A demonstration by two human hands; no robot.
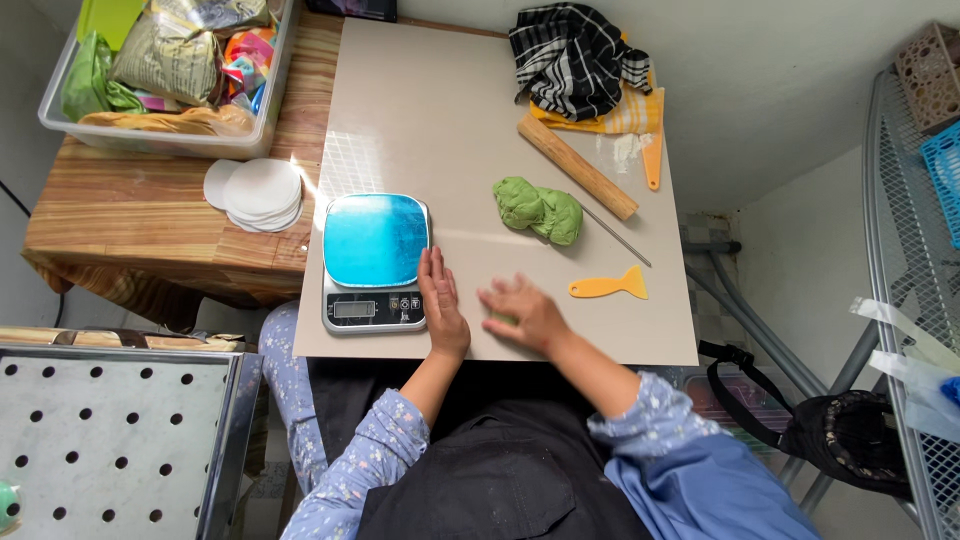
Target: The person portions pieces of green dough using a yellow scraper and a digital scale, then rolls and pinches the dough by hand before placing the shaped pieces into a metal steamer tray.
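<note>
A small green dough piece [503, 318] lies on the near counter [450, 120] under the right hand [525, 312], fingers spread flat on it and blurred. The large green dough lump [540, 210] lies farther off, undivided. The left hand [440, 300] rests flat, fingers together, beside the blue-topped scale [375, 262].

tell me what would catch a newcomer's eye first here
The bright blue-topped digital kitchen scale stands out at the near left of the pale beige work board, with the left hand flat beside it. A lump of green dough lies mid-board. The right hand, blurred, presses on a small green piece near the front edge, left of a small orange plastic scraper.
</note>
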